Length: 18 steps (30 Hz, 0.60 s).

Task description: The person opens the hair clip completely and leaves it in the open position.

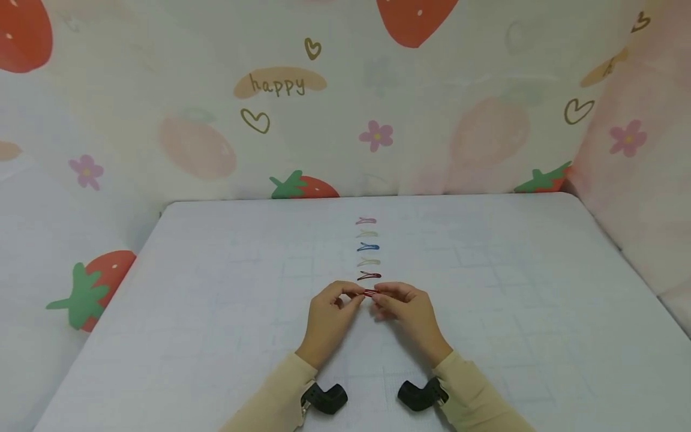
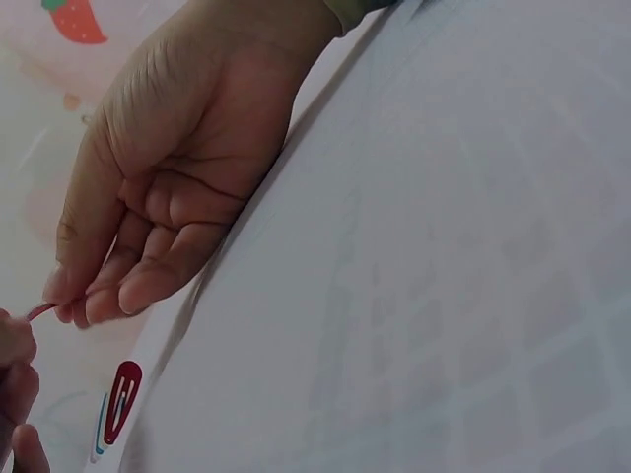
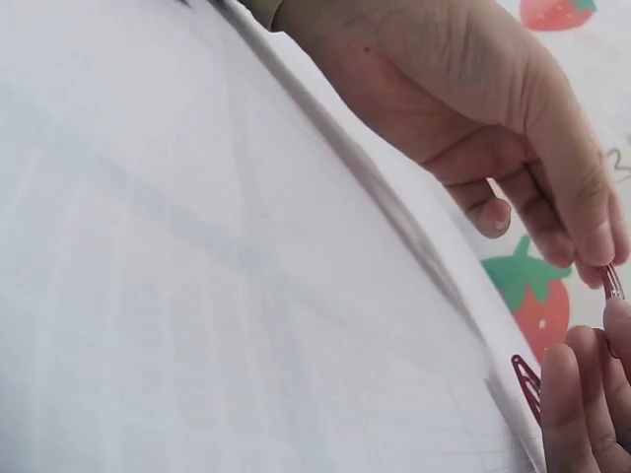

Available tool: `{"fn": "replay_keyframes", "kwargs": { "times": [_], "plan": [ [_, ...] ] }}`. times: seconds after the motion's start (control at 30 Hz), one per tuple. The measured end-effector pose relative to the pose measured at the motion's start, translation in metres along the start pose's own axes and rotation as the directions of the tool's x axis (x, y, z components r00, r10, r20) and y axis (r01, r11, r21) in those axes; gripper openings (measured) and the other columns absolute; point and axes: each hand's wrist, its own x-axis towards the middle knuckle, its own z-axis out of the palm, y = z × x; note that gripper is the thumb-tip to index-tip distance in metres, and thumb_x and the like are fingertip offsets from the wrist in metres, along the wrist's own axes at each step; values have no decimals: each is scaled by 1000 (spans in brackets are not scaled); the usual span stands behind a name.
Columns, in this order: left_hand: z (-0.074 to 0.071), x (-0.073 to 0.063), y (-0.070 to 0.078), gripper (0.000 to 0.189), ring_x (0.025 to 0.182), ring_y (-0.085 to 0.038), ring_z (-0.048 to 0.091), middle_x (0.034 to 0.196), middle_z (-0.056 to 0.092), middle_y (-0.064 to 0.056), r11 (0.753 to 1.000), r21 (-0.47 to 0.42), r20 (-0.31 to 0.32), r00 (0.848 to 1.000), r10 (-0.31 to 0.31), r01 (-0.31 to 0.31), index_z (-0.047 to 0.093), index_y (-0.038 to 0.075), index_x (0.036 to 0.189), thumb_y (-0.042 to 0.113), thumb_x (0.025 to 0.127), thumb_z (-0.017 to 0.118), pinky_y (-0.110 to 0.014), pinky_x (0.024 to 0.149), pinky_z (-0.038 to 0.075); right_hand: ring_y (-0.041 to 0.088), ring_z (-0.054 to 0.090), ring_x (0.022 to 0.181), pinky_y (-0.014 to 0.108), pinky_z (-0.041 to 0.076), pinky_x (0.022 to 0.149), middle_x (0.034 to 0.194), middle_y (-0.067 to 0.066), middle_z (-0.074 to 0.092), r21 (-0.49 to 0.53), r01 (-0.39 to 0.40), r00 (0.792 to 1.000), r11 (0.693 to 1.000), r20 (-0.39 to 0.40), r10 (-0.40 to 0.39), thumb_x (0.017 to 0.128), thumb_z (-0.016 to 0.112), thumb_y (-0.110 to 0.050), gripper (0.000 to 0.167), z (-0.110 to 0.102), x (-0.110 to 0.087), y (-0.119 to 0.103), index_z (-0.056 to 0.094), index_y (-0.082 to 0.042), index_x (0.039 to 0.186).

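A red snap hair clip [image 1: 370, 293] is pinched at its two ends, just above the table. My left hand [image 1: 333, 318] holds one end between thumb and forefinger; my right hand [image 1: 411, 315] holds the other the same way. Most of this clip is hidden by fingertips in the left wrist view. Beyond the hands lies a dark red hair clip [image 1: 369, 275], spread at its left end. Further back in the same column are a pale clip [image 1: 369, 262], a blue clip [image 1: 369, 246], another pale clip [image 1: 367, 234] and a pink clip [image 1: 366, 221].
The white table [image 1: 216, 312] reaches to a fabric backdrop [image 1: 432, 90] printed with strawberries, flowers and hearts. Black wrist mounts sit at the left sleeve [image 1: 278, 393] and the right sleeve [image 1: 477, 393].
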Motion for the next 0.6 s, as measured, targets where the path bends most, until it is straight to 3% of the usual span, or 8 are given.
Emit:
{"fn": "replay_keyframes", "kwargs": {
  "times": [0.13, 0.37, 0.6],
  "plan": [
    [2, -1, 0, 16, 75, -2, 58, 87, 73, -6, 1000, -25, 3, 1000, -19, 19, 76, 5, 102, 6, 86, 75, -18, 65, 47, 8, 69, 72, 23, 58, 71, 93, 7, 75, -10, 35, 999, 999, -7, -35, 90, 71, -5, 26, -2, -1, 0, 68, 9, 112],
    [2, -1, 0, 8, 77, -3, 60, 84, 72, -3, 998, -27, 17, 998, -61, 61, 76, 6, 94, 9, 87, 75, -18, 67, 48, 11, 71, 76, 27, 59, 75, 88, 5, 73, 17, 104, 994, 994, 26, -104, 88, 72, -4, 24, -1, -4, -2, 67, 13, 104],
    [2, -2, -1, 4, 72, -3, 55, 80, 68, 1, 1000, -15, 1, 1000, -7, 7, 77, 11, 88, 15, 87, 76, -17, 64, 44, 11, 72, 78, 28, 60, 77, 86, -1, 73, -1, 127, 992, 992, 4, -127, 87, 74, -5, 22, 0, -5, -2, 68, 12, 101]
  ]
}}
